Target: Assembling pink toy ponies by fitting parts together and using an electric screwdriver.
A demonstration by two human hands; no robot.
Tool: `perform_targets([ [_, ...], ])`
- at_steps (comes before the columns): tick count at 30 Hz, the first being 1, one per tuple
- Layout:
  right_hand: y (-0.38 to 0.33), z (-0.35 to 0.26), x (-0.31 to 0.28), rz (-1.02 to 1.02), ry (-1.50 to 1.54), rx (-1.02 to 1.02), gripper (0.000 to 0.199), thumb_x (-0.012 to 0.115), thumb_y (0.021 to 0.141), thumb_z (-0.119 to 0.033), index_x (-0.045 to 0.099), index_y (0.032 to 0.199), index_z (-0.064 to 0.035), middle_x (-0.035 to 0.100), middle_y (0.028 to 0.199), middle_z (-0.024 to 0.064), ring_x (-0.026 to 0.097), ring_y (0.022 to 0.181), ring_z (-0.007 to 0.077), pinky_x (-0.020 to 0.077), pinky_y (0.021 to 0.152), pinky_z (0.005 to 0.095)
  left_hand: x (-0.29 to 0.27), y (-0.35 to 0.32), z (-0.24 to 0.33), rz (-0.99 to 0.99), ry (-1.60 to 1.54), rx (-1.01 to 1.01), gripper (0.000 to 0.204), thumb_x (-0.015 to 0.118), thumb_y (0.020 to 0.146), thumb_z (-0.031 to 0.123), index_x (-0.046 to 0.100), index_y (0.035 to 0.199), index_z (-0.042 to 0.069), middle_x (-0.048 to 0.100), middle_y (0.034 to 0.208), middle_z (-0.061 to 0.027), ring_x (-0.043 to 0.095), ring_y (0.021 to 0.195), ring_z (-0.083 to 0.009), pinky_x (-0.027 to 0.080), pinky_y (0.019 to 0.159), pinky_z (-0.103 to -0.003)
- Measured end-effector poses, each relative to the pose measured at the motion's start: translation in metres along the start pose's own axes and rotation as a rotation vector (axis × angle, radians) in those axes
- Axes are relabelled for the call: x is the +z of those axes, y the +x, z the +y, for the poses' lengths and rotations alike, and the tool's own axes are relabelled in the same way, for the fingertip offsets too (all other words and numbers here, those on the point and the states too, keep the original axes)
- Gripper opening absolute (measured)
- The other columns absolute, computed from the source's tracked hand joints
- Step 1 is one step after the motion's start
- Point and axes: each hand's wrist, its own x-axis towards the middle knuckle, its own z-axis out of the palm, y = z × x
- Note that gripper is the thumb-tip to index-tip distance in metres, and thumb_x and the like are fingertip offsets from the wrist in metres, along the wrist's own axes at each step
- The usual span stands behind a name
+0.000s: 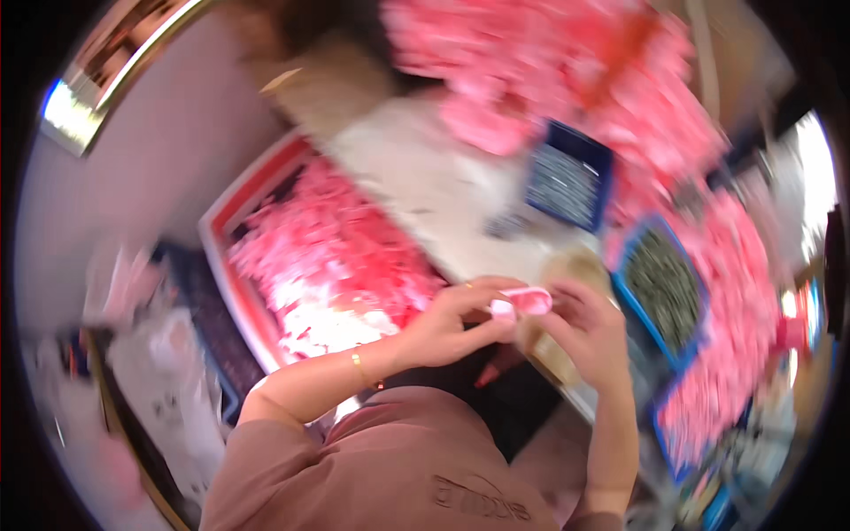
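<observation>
In front of my body, both hands meet at a small pink plastic part (534, 302) with a rounded, hollow-looking end. My left hand (460, 320) pinches its left side between thumb and fingers; a paler pink block-like bit (503, 309) shows at the thumb tip. Curled around the rounded end are the fingers and thumb of my right hand (589, 329). Motion blur hides the finer detail of the part. Just left of my hands, a red and white crate (232, 196) holds a heap of many small pink pieces.
On the pale worktop (398, 168) stands a dark blue bin (611, 168) of thin silvery pieces. A lighter blue tray (627, 281) to its right holds dark metallic pieces. Large heaps of pink pieces (567, 62) spread behind and along the right. A yellowish block (551, 354) lies beneath my right hand.
</observation>
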Motion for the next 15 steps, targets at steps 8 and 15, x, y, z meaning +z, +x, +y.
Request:
perform_targets([
  [8, -0.001, 0.005, 0.004, -0.067, -0.058, 0.022, 0.020, 0.061, 0.091, 0.003, 0.063, 0.111, 0.0038, 0.066, 0.101, 0.0078, 0.065, 0.084, 0.0136, 0.0528, 0.078, 0.0257, -0.112, -0.179, -0.071, 1.037, -0.344, -0.336, 0.030, 0.057, 0.098, 0.024, 0.061, 0.120, 0.004, 0.064, 0.109, -0.0077, 0.065, 0.099, -0.0177, 0.053, 0.086, -0.032],
  [15, 0.004, 0.015, 0.000, 0.009, -0.099, 0.172, 0.017, 0.061, 0.093, 0.001, 0.063, 0.109, 0.0047, 0.068, 0.096, 0.0092, 0.066, 0.079, 0.0141, 0.0530, 0.075, 0.0256, -0.301, -0.281, -0.046, 1.714, -0.218, 0.211, 0.030, 0.050, 0.102, 0.031, 0.064, 0.102, 0.004, 0.063, 0.082, -0.0025, 0.061, 0.072, -0.0134, 0.048, 0.065, -0.025],
])
